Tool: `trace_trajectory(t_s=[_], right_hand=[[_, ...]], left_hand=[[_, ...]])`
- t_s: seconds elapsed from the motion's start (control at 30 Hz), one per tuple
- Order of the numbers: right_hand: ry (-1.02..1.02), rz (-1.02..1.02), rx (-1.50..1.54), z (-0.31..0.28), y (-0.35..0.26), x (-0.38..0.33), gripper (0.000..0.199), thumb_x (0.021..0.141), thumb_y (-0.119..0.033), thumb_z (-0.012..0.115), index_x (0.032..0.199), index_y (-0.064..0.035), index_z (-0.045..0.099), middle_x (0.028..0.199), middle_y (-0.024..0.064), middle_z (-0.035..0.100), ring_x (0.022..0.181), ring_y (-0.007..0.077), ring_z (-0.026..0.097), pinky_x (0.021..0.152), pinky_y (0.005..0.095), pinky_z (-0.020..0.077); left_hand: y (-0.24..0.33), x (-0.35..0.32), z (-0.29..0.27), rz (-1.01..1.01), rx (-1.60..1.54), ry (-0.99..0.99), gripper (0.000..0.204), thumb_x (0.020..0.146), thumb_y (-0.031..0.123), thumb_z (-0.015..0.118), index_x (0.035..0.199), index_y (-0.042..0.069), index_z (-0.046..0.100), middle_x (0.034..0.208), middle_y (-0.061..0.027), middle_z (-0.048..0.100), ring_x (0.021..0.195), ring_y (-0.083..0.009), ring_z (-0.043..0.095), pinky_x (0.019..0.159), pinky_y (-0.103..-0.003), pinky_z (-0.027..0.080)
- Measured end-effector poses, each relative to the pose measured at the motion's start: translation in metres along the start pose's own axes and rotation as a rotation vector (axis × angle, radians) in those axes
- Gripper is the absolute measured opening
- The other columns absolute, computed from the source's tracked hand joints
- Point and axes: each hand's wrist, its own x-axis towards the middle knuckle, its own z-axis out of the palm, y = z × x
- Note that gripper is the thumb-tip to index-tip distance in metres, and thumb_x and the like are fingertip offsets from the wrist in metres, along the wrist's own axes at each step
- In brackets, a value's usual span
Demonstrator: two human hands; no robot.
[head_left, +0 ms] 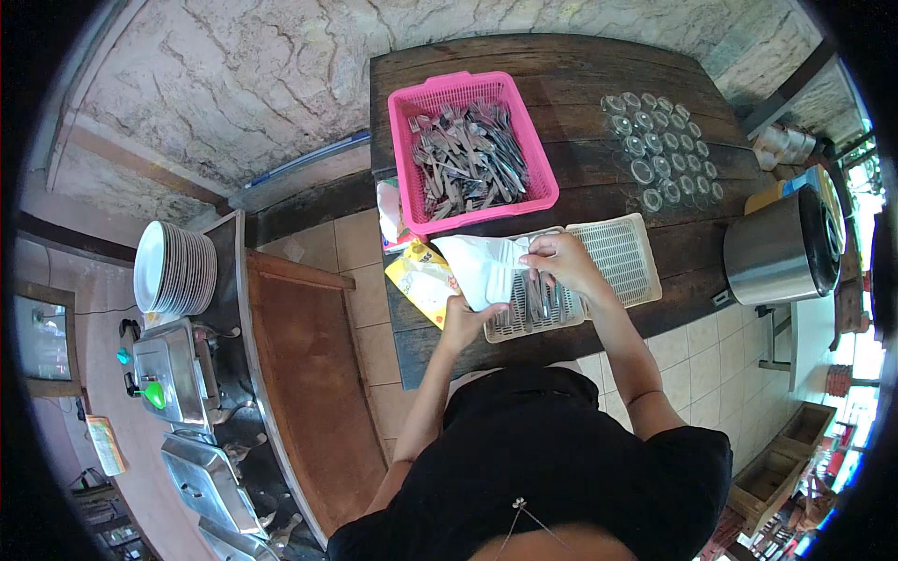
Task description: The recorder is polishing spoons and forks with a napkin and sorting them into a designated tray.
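Observation:
A folded white cloth or paper napkin (pixel 479 264) is spread between my hands, above a cream plastic basket (pixel 500 331). My left hand (pixel 462 323) grips its near lower edge, thumb on top. With fingers pinched, my right hand (pixel 563 262) holds its right edge. Beneath, several metal utensils (pixel 538 301) lie in the cream basket, partly hidden by the napkin and my right hand. Farther back stands a pink plastic basket (pixel 421 227), heaped with loose forks, knives and other cutlery (pixel 470 157).
A second cream basket (pixel 639 271) adjoins on the right. A yellow packet (pixel 418 285) lies left of my hands. Rows of upturned glasses (pixel 661 150) stand back right, a steel urn (pixel 776 248) beyond. Stacked white plates (pixel 178 271) and steel chafing dishes (pixel 173 374) occupy the left counter.

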Motion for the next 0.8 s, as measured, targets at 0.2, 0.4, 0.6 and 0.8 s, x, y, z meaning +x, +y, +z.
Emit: trace_trajectory(t_s=[0.2,0.4,0.6,0.8], right_hand=[[0.2,0.001,-0.325,0.009,0.005,-0.001,0.015,0.073,-0.015,0.059,0.067,-0.0018,0.057,0.054,0.0044,0.057,0.04,0.01,0.05,0.037,0.0229,0.0357],[0.375,-0.28,-0.695,0.031,0.026,-0.002,0.019,0.072,-0.021,0.058,0.069,-0.0032,0.054,0.057,0.0092,0.057,0.056,0.0255,0.057,0.049,0.0355,0.0428],[0.28,-0.444,-0.874,0.045,0.037,-0.009,0.007,0.074,-0.014,0.053,0.075,-0.0084,0.049,0.064,0.0068,0.056,0.056,0.0233,0.057,0.047,0.0331,0.0439],[0.316,-0.6,-0.997,0.045,0.032,-0.016,0.013,0.073,-0.02,0.055,0.076,-0.0088,0.051,0.06,0.0061,0.053,0.051,0.0213,0.056,0.044,0.032,0.0434]], left_hand=[[0.018,-0.001,0.009,-0.096,-0.174,-0.043,0.017,0.072,0.003,0.061,0.088,-0.002,0.059,0.078,-0.0046,0.062,0.072,-0.0075,0.056,0.066,-0.022,0.044],[0.036,0.007,0.009,-0.127,-0.354,0.001,0.017,0.076,0.004,0.058,0.091,-0.003,0.058,0.084,-0.0064,0.061,0.074,-0.0095,0.057,0.067,-0.022,0.044],[0.034,0.018,0.001,-0.251,-0.35,0.102,0.017,0.079,0.01,0.056,0.09,-0.002,0.059,0.081,-0.0052,0.061,0.069,-0.0068,0.055,0.063,-0.02,0.043],[0.04,0.026,-0.008,-0.378,-0.489,0.142,0.018,0.079,0.017,0.056,0.084,0.001,0.061,0.073,-0.0043,0.061,0.062,-0.0069,0.055,0.053,-0.017,0.039]])
